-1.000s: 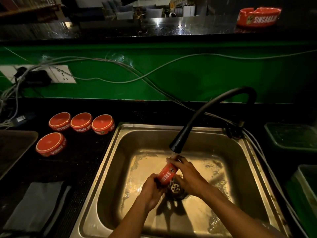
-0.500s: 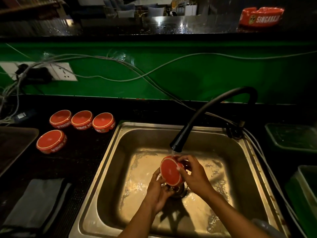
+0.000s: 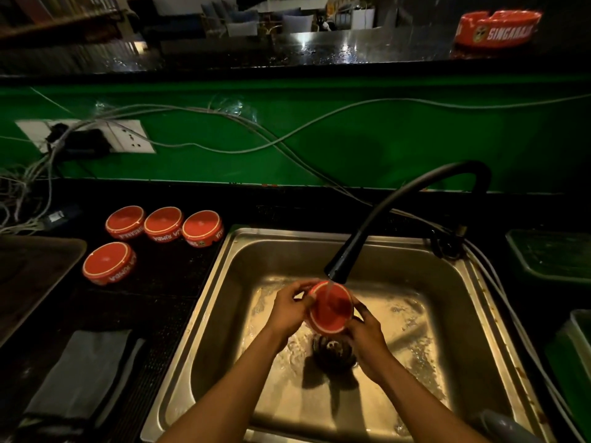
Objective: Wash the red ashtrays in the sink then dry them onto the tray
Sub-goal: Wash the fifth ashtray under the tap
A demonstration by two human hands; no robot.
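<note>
I am holding one red ashtray (image 3: 331, 310) between both hands over the middle of the sink (image 3: 224, 276), right under the black faucet (image 3: 339, 266), and the water stream is landing on its flat red face. My left hand (image 3: 289, 310) is curling round its left rim, thumb over the top edge, and my right hand (image 3: 367, 330) is cupping the lower right rim, fingers wrapping behind it where I cannot see them. I am judging this piece as rigid and glazed, probably ceramic or hard melamine, so fairly weighty for its size and likely to chip if it drops onto the steel basin or the drain (image 3: 334, 348) just below. Wet, it is going to be slippery, so I am keeping to the rim and side wall on opposite sides rather than the smooth face. Four more ashtrays (image 3: 163, 220) are sitting base-up on the dark desk to the left of the sink, with the tray (image 3: 41, 266) further left and a grey cloth (image 3: 80, 372) nearer me; another ashtray (image 3: 499, 28) is lying on the upper ledge. Compared with half a second ago, the ashtray is now riding higher and directly in the stream, its face is turning more toward me, and my left hand has moved from beneath it up to its left edge.
</note>
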